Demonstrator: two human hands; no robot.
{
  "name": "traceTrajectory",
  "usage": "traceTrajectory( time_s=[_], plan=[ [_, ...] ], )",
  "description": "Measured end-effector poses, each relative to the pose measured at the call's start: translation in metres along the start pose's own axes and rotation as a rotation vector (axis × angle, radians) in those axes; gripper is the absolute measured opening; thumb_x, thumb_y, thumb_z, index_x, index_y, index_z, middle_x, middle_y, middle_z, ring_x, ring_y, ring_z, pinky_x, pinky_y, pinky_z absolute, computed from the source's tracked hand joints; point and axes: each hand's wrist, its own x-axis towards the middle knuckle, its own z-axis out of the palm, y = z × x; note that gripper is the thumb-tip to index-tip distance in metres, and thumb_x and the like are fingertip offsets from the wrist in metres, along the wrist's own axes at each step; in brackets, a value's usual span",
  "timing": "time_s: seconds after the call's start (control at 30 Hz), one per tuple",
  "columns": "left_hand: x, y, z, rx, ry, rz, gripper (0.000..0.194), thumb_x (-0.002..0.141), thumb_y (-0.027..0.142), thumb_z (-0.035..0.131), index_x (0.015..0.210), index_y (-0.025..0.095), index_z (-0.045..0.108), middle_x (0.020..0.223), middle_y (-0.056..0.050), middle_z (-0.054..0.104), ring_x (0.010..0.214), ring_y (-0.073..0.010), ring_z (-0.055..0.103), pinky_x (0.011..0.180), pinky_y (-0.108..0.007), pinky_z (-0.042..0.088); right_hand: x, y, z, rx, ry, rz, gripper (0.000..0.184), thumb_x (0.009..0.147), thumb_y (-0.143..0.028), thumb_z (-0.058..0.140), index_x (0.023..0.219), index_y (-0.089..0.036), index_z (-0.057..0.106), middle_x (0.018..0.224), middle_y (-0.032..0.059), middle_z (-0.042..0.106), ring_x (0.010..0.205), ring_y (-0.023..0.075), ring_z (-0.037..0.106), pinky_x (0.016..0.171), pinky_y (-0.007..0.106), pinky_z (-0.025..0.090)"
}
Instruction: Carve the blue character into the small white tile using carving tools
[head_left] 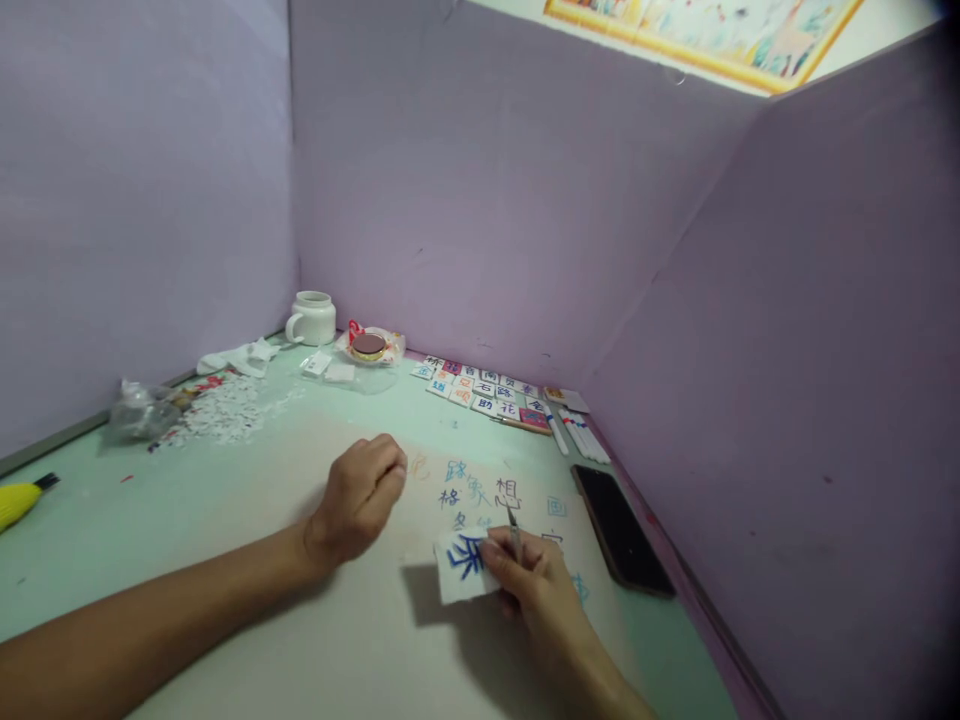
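Observation:
In the head view my right hand pinches a white paper card with a blue handwritten character. A slim craft knife is gripped in the same hand, its pointed tip up and away from me. The card is held above the table and casts a shadow. My left hand is closed in a loose fist beside it; whatever its fingers may hold is hidden. Under my hands, handwritten characters in several colours mark the tabletop.
At the back are rows of character cards, white markers, a white mug and a round tin on plastic. Paper scraps lie left, near a yellow-handled tool. A phone lies right. Purple panels surround the table.

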Motion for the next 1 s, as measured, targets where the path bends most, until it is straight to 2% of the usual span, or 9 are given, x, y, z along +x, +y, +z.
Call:
traceTrajectory(
  time_s=[0.1,0.2,0.3,0.4,0.47,0.57,0.7,0.87,1.0],
  plan=[
    [0.0,-0.014,0.003,-0.039,0.006,-0.209,0.028,0.089,0.024,0.041,0.06,0.02,0.039,0.057,0.004,0.041,0.054,-0.0126,0.042,0.053,-0.026,0.034,-0.009,-0.006,-0.012,-0.357,0.235,-0.596,0.012,0.081,-0.027,0.062,0.082,-0.02,0.071,0.069,0.004,0.064,0.062,0.0168,0.058,0.057,0.026,0.044],
    [-0.003,-0.021,0.009,-0.071,0.008,-0.335,0.033,0.089,0.032,0.043,0.058,0.02,0.04,0.057,0.004,0.04,0.056,-0.0125,0.041,0.055,-0.026,0.035,-0.01,-0.009,-0.018,-0.878,0.364,-1.124,0.034,0.082,-0.01,0.053,0.11,-0.021,0.069,0.085,0.0076,0.071,0.072,0.0185,0.063,0.064,0.027,0.045],
    [-0.005,-0.022,0.012,-0.1,-0.008,-0.391,0.031,0.088,0.034,0.043,0.061,0.018,0.048,0.061,0.003,0.046,0.06,-0.0134,0.045,0.059,-0.027,0.037,-0.005,-0.006,-0.016,-1.197,0.101,-1.197,0.034,0.084,-0.005,0.044,0.098,-0.021,0.071,0.07,0.0032,0.07,0.056,0.0143,0.058,0.048,0.024,0.037],
    [-0.005,-0.019,0.011,-0.133,-0.014,-0.414,0.027,0.087,0.034,0.043,0.071,0.017,0.056,0.065,0.002,0.052,0.064,-0.0146,0.049,0.062,-0.027,0.039,-0.003,0.0,-0.015,-1.122,0.199,-1.262,0.03,0.087,-0.009,0.05,0.109,-0.018,0.068,0.082,0.0065,0.073,0.067,0.015,0.063,0.059,0.024,0.045],
    [-0.005,-0.018,0.011,-0.155,-0.013,-0.419,0.026,0.087,0.034,0.042,0.077,0.017,0.059,0.068,0.001,0.055,0.065,-0.0151,0.05,0.063,-0.028,0.04,-0.003,0.003,-0.016,-1.079,0.234,-1.249,0.032,0.087,-0.01,0.052,0.113,-0.019,0.067,0.085,0.0077,0.073,0.071,0.0156,0.065,0.063,0.025,0.047],
    [-0.005,-0.017,0.012,-0.175,-0.004,-0.426,0.025,0.087,0.034,0.043,0.085,0.016,0.061,0.069,0.001,0.055,0.064,-0.0152,0.05,0.063,-0.028,0.041,-0.003,0.008,-0.015,-1.081,0.033,-1.178,0.033,0.088,-0.01,0.047,0.108,-0.021,0.07,0.081,0.0061,0.073,0.067,0.0149,0.065,0.057,0.024,0.046],
    [-0.005,-0.017,0.013,-0.19,0.001,-0.422,0.024,0.087,0.034,0.044,0.092,0.017,0.061,0.071,0.001,0.056,0.067,-0.0158,0.052,0.065,-0.028,0.043,0.006,0.013,-0.011,-0.871,-0.012,-0.866,0.03,0.09,-0.017,0.05,0.112,-0.021,0.069,0.085,0.0063,0.074,0.07,0.0151,0.068,0.06,0.023,0.05],
    [-0.006,-0.016,0.011,-0.206,-0.048,-0.395,0.024,0.088,0.032,0.044,0.094,0.016,0.061,0.073,0.0,0.058,0.066,-0.0155,0.053,0.063,-0.028,0.044,0.025,0.018,-0.02,-0.895,0.151,-0.497,0.029,0.087,-0.026,0.049,0.104,-0.026,0.072,0.107,0.0043,0.073,0.091,0.0197,0.069,0.071,0.028,0.05],
    [-0.008,-0.009,0.005,-0.237,-0.136,-0.294,0.022,0.088,0.029,0.046,0.087,0.017,0.063,0.078,-0.002,0.063,0.07,-0.0162,0.056,0.066,-0.029,0.044,0.037,0.025,-0.038,-0.905,0.329,-0.37,0.026,0.087,-0.03,0.049,0.094,-0.024,0.074,0.096,0.004,0.075,0.082,0.0216,0.068,0.067,0.03,0.048]
  ],
)
